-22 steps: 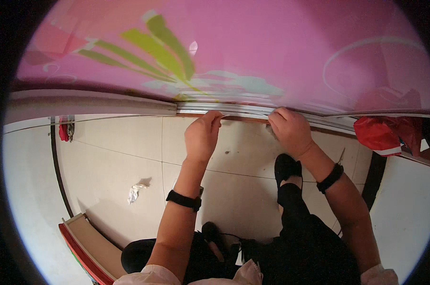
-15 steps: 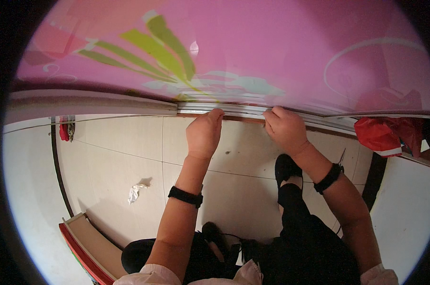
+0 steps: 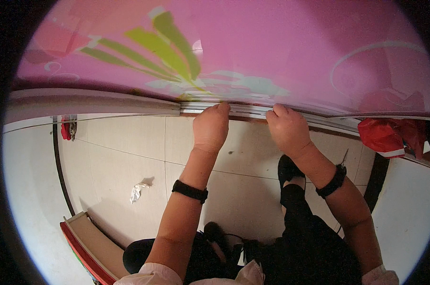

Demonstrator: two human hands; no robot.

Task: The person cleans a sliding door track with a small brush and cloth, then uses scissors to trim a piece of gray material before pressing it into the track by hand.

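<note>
A pink glossy panel (image 3: 272, 47) with green leaf shapes and pale swirls stands in front of me. Along its lower edge runs a silver metal track (image 3: 246, 110) with grooves. My left hand (image 3: 211, 127) is closed at the track, its fingertips pressed together on the grooves. To its right, my right hand (image 3: 288, 129) is also closed, its bent fingers at the same track. A short stretch of bare track shows between the two hands. Whatever the fingertips hold, if anything, is hidden. Both wrists wear black bands.
Red cloth or plastic (image 3: 383, 137) bunches at the track's right end. A crumpled white scrap (image 3: 138, 192) lies on the tiled floor (image 3: 186, 166). At lower left stands an open drawer-like box (image 3: 94, 247) with a red edge. My feet and dark-clad legs are below.
My left hand has shifted slightly right and toward the panel along the track. My right hand has edged slightly right. The whole view has drifted a little.
</note>
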